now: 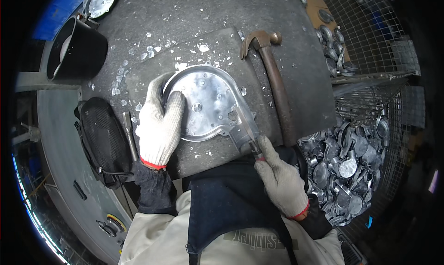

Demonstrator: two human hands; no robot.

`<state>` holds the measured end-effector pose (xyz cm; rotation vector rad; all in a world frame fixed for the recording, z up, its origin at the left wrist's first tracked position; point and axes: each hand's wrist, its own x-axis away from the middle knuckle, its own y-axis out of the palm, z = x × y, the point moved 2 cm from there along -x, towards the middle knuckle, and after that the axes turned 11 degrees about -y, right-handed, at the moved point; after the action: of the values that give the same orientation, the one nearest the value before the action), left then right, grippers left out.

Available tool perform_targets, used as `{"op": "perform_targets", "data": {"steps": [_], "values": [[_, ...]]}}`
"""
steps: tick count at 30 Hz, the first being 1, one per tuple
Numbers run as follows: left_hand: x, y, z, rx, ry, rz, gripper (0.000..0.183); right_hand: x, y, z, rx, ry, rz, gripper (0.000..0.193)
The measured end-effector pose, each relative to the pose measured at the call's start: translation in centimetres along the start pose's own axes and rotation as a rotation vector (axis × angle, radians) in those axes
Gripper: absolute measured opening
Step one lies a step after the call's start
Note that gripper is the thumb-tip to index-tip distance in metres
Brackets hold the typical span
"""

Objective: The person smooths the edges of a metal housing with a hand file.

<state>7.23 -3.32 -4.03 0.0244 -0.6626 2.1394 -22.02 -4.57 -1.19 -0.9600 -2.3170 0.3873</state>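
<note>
A round, silvery cast-metal blower housing (pixel 208 98) with a short outlet neck lies on the dark mat in front of me. My left hand (pixel 161 121), in a white knit glove with a red cuff, grips its left rim, thumb over the inside face. At the outlet neck, on the near right, my gloved right hand (pixel 280 174) is closed around a slim hand tool (pixel 254 147). Its dark shaft meets the neck's mouth. The handle is mostly hidden by my fingers, so its exact kind cannot be told.
Right of the housing lies a claw hammer (pixel 275 80). A chisel-like metal tool (pixel 130 135) and a black mesh pouch (pixel 104 140) lie left. A black bucket (pixel 77 49) stands far left. Metal chips (pixel 150 52) litter the mat. A wire cage (pixel 388 140) holds many castings (pixel 347 168).
</note>
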Motion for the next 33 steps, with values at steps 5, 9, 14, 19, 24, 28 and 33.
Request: {"op": "perform_targets", "data": {"steps": [5,9,14,19,24,28,33], "values": [[0.6,-1.0,-0.4,0.113,-0.15,-0.126,0.041,0.1,-0.2,-0.7,0.018,-0.056,-0.011,0.062],[1.3,-0.5,-1.2,0.179,-0.119,-0.154,0.043,-0.1,-0.1,0.0,0.118,-0.12,0.006,0.062],[1.4,-0.6,-1.4,0.137,-0.011,-0.158,0.049,-1.2,-1.1,-1.1,0.205,-0.096,-0.085,0.064],[1.4,-0.3,-1.4,0.187,-0.057,-0.142,0.045,-1.8,-1.1,-1.2,0.294,-0.08,-0.105,0.067],[1.4,-0.4,-1.2,0.208,-0.073,-0.156,0.044,-1.2,-1.8,-1.7,0.308,-0.053,-0.147,0.066],[1.3,-0.4,-1.2,0.19,-0.113,-0.168,0.041,-1.3,-1.7,-1.7,0.265,-0.06,-0.088,0.065],[1.4,-0.2,-2.0,0.197,-0.052,-0.203,0.038,-2.8,-1.5,-4.2,0.323,-0.079,-0.189,0.06]]}}
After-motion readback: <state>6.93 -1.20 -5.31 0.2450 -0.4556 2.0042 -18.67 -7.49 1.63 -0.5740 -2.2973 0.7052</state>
